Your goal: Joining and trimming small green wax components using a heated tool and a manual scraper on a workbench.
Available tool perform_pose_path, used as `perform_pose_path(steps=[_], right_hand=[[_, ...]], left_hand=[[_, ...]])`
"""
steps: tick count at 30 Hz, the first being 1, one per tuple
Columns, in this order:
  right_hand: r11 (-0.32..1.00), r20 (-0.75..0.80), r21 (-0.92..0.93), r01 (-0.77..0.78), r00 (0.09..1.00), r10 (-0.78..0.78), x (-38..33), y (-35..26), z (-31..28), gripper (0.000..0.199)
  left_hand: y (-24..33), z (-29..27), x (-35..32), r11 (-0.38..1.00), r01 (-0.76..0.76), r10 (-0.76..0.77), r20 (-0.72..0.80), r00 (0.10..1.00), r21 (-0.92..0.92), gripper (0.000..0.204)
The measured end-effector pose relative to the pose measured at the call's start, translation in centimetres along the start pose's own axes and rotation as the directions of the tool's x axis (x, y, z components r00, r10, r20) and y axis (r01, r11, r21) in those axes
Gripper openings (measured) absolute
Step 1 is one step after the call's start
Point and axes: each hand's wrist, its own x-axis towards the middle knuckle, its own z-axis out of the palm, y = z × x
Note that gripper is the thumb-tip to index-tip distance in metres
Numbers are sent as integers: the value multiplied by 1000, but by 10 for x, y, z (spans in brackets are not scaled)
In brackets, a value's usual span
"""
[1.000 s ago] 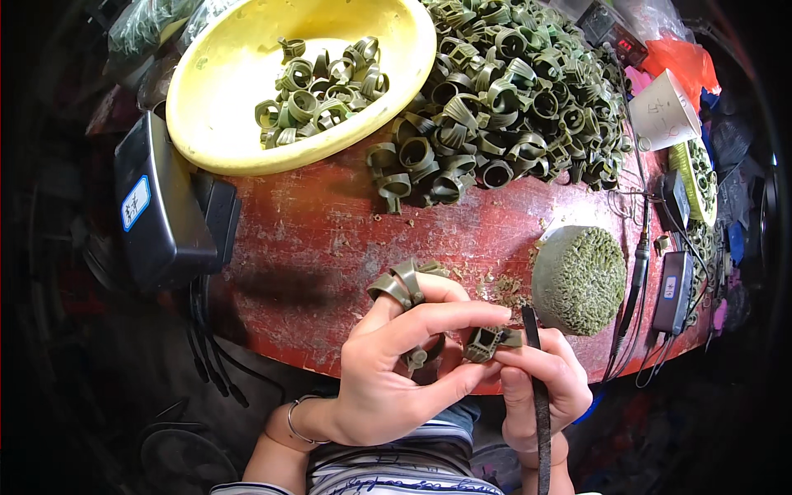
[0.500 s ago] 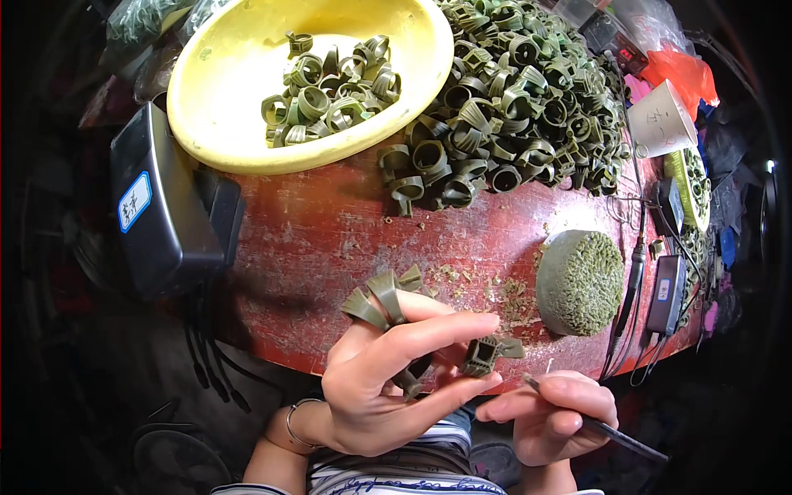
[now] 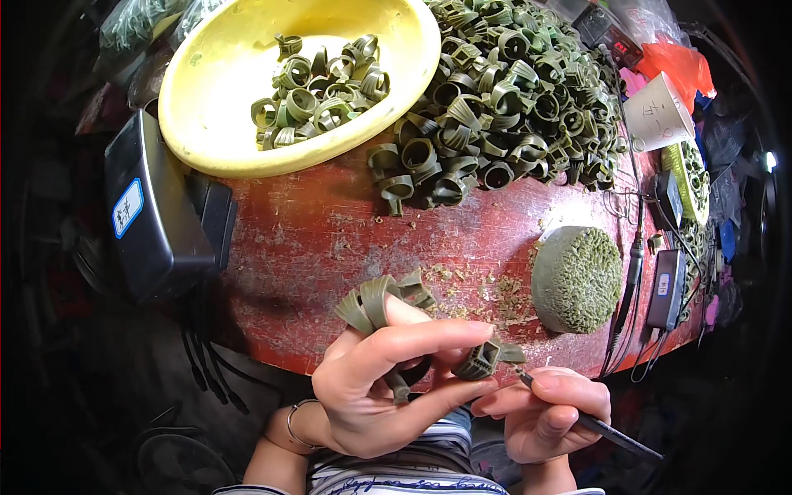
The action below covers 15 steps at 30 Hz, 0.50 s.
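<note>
My left hand (image 3: pixel 375 388) pinches a dark green wax ring (image 3: pixel 478 360) between thumb and index finger, its square, hollow head showing. More green rings (image 3: pixel 373 304) are worn over or held among the other fingers of that hand. My right hand (image 3: pixel 544 412) grips a thin dark pen-like tool (image 3: pixel 615 434); its pointed tip is close to the ring's right side, and whether it touches I cannot tell. Just beyond the hands stands a round block (image 3: pixel 577 280) with a rough, crumbly green top.
A yellow basin (image 3: pixel 363 153) holding several green rings stands at the back left, with a large heap of rings (image 3: pixel 503 107) beside it. A black device (image 3: pixel 157 214) is at the left. Cables, a paper cup (image 3: pixel 658 113) and a small black box (image 3: pixel 665 289) line the right. Green crumbs dot the red tabletop (image 3: pixel 330 239).
The ring has turned slightly in my left fingers. The tool tip in my right hand has moved a little up and left, nearer the ring. The whole view has shifted slightly.
</note>
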Motion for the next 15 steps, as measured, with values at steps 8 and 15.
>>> perform_pose_path(steps=[8, 15], right_hand=[[988, 48, -121, 97, 995, -92, -2, 5, -5, 35], [873, 44, -456, 175, 984, -174, 0, 1, -4, 36]], left_hand=[[0, 6, -4, 986, 89, -94, -34, 995, -143, 40], [3, 6, -4, 983, 155, -152, 33, 988, -95, 46]])
